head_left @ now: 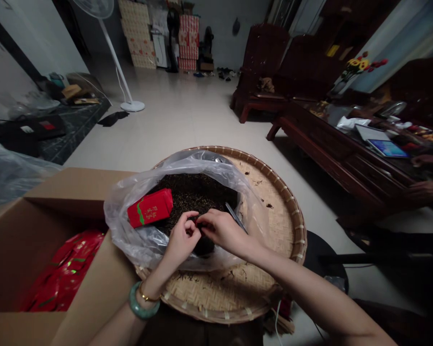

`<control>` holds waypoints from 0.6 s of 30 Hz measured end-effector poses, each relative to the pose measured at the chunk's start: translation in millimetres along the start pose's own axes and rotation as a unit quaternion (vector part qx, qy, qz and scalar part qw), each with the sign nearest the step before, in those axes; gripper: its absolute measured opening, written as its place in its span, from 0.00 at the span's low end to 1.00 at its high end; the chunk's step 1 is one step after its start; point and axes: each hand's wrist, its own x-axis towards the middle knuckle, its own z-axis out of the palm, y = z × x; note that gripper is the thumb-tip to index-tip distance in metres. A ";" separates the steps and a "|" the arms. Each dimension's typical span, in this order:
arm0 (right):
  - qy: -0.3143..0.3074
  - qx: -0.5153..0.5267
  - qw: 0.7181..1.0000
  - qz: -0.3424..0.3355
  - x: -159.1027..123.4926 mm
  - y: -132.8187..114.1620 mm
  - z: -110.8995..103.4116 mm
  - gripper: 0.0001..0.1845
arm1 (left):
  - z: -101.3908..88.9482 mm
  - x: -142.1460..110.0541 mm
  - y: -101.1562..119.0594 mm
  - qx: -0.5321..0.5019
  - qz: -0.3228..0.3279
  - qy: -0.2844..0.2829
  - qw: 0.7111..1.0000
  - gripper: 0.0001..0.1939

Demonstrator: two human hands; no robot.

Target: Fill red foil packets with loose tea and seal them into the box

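My left hand (184, 233) and my right hand (222, 230) meet above an open clear plastic bag (120, 211). Their fingers are pinched together. A speck of red shows between them, but the thing itself is mostly hidden. Dark loose tea leaves (187, 190) fill the bag. On the leaves at the left lies a stack of red packets (150, 207) with green marks and pale writing. A thin grey handle (236, 217) sticks out beside my right hand, its other end hidden. The bag rests on a round woven bamboo tray (274, 202).
An open cardboard box (81, 185) with red packets (68, 271) inside stands at the left. Tea bits are scattered on the tray. A black stool (323, 254) is at the right, near a wooden table (346, 149) with a tablet (388, 148). Another person's hand (429, 190) shows there.
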 end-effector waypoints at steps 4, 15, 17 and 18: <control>0.038 -0.016 0.999 0.006 -8.5 2.6 -3.8 0.11 | -5.8 1.6 -2.2 0.007 0.008 0.000 1.000 0.20; -0.070 -0.196 0.978 0.006 -12.2 -6.4 18.9 0.13 | -7.2 -0.7 8.6 0.009 0.011 -0.036 0.999 0.18; -0.077 -0.193 0.978 0.011 -9.8 -6.8 19.0 0.13 | -8.4 -1.2 9.4 -0.002 0.001 -0.041 0.999 0.18; -0.076 -0.185 0.980 0.010 -10.0 -7.2 16.8 0.12 | -9.7 -1.4 9.4 -0.011 -0.001 -0.038 0.999 0.18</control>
